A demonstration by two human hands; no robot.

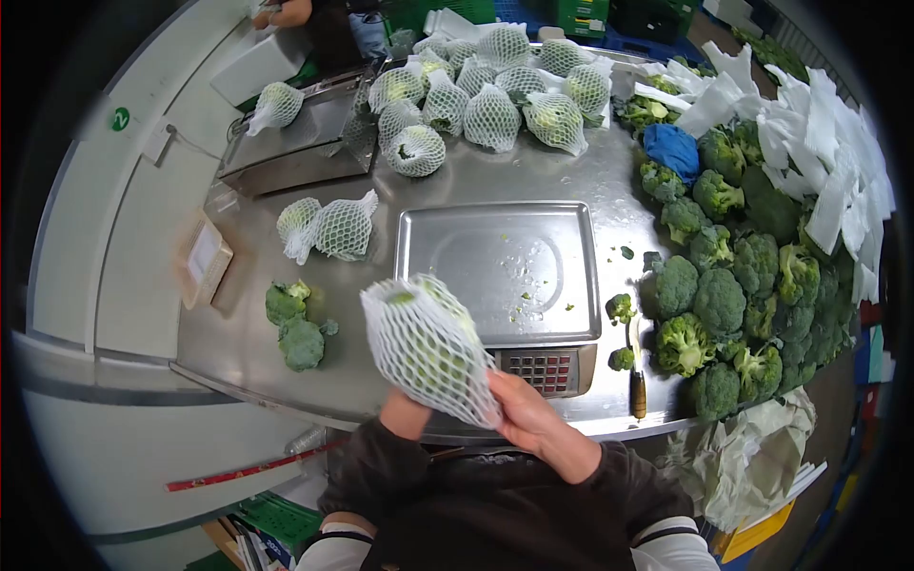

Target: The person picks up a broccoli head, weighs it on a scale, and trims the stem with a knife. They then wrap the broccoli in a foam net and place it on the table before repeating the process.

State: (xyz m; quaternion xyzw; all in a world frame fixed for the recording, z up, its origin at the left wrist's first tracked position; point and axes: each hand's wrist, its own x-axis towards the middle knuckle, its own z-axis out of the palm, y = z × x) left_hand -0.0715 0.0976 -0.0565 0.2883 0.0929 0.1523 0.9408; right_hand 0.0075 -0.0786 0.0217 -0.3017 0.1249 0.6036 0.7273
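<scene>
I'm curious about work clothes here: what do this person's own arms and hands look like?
The right hand shows no glove; the left hand is hidden, but its wrist is bare. Dark brownish sleeves cover both forearms. White fabric with a dark stripe shows higher up each arm.

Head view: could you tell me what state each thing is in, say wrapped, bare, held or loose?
Held vegetable: in white foam netting, raised off the table
Right hand: closed on the netting's end
Left hand: mostly hidden behind the netting
Scale pan: wet, with green scraps
Knife: lying flat, unheld
Broccoli heap: bare
Netted vegetables at the back: wrapped, grouped together
Blue wrap: crumpled
</scene>
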